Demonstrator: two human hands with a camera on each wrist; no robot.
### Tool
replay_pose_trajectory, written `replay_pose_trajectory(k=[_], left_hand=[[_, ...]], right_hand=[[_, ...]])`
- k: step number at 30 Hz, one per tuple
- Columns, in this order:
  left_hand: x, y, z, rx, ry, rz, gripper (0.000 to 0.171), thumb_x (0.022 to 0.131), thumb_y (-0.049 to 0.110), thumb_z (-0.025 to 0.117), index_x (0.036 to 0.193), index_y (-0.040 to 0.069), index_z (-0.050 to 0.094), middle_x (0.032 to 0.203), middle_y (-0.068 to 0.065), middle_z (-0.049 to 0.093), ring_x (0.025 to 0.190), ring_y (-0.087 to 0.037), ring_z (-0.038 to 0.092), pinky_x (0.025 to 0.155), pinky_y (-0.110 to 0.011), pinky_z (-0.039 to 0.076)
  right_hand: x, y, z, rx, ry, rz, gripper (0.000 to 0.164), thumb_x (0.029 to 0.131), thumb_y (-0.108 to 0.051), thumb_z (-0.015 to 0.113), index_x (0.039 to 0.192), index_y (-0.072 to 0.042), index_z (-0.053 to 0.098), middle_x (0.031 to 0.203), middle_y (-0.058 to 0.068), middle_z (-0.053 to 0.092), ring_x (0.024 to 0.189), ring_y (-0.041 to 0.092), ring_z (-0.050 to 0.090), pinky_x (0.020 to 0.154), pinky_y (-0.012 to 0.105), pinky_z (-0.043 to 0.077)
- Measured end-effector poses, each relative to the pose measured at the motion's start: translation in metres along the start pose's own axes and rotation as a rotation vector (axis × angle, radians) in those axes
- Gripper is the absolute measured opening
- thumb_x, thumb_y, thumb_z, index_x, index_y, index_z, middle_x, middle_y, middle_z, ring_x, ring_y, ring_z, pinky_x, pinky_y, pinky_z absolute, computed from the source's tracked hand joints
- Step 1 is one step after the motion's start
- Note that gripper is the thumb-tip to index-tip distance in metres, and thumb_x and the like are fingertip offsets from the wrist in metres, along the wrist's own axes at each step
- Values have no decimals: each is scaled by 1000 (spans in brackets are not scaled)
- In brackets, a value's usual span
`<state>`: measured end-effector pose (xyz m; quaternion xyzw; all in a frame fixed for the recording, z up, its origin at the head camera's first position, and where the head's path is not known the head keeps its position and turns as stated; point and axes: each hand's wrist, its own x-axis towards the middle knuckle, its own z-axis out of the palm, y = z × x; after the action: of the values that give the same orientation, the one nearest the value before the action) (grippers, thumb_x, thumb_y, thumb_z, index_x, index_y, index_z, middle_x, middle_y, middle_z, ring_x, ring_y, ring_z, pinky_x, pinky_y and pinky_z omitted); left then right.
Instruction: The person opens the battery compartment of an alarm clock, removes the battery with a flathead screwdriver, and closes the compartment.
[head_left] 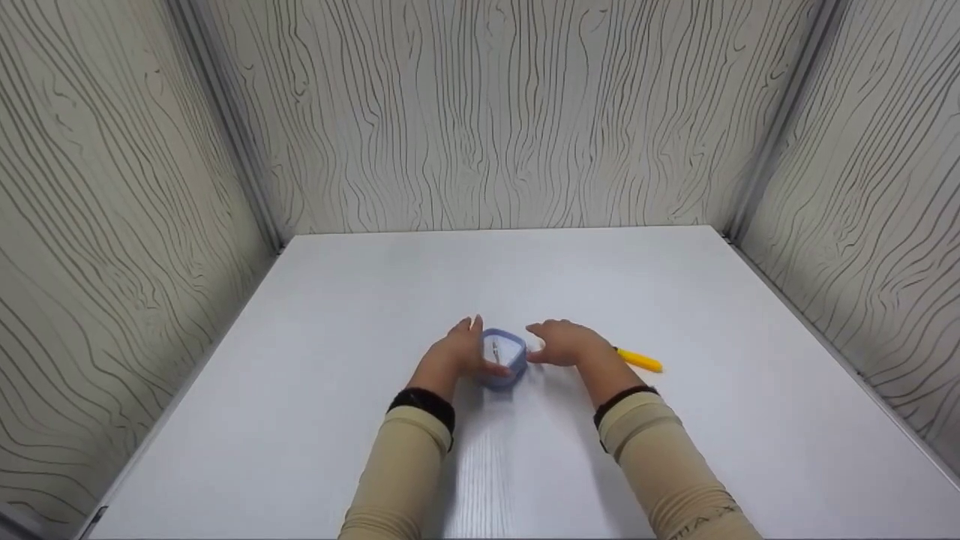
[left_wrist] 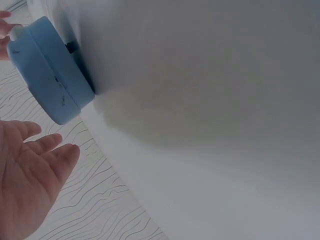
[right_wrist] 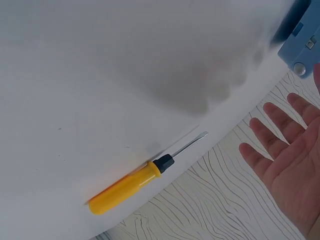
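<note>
A small blue clock [head_left: 505, 349] with a pale face and a visible pointer sits on the white table, between both hands. My left hand [head_left: 463, 352] is at its left side, thumb across the near edge of the clock in the head view. In the left wrist view, the left fingers [left_wrist: 59, 155] are loosely extended, with a gap to the blue casing [left_wrist: 52, 72]. My right hand [head_left: 568, 343] is just right of the clock, its fingers spread. A round silver knob [right_wrist: 299, 69] shows on the clock in the right wrist view; whether a fingertip touches it, I cannot tell.
A screwdriver [right_wrist: 132, 187] with a yellow handle and a metal shaft lies on the table, right of the right hand. White wood-grain panels [head_left: 480, 112] enclose the table [head_left: 337, 300] at the back and both sides.
</note>
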<state>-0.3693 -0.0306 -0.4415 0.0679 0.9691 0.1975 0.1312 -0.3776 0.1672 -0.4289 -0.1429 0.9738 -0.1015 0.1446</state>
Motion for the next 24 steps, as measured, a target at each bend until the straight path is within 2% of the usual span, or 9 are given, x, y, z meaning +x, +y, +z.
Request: replay_pose_trajectory(k=[9, 16, 20, 24], left_hand=[[1, 3, 4, 44, 8, 32, 120, 58, 61, 75, 147, 9, 14, 150, -15, 20, 135, -31, 23, 107, -44, 28], [3, 5, 9, 11, -1, 8, 119, 58, 56, 78, 147, 9, 14, 149, -14, 22, 134, -31, 26, 107, -43, 28], [2, 5, 9, 6, -2, -4, 119, 57, 56, 78, 146, 6, 17, 149, -14, 23, 134, -31, 27, 108, -42, 27], [2, 5, 9, 15, -4, -19, 117, 56, 57, 78, 144, 4, 22, 144, -15, 31, 131, -31, 32, 107, -42, 29]], right_hand=[[2, -1, 8, -26, 18, -57, 58, 86, -36, 60, 138, -20, 42, 137, 8, 45, 129, 30, 37, 105, 49, 29], [2, -2, 11, 3, 21, -74, 50, 87, -32, 61, 134, -19, 48, 122, 5, 58, 117, 26, 50, 99, 46, 38], [3, -3, 11, 13, 23, -71, 47, 86, -28, 62, 131, -19, 50, 118, 4, 60, 115, 25, 51, 98, 45, 40], [3, -5, 12, 23, 23, -72, 44, 86, -25, 62, 129, -19, 52, 115, 5, 61, 112, 26, 53, 96, 45, 41]])
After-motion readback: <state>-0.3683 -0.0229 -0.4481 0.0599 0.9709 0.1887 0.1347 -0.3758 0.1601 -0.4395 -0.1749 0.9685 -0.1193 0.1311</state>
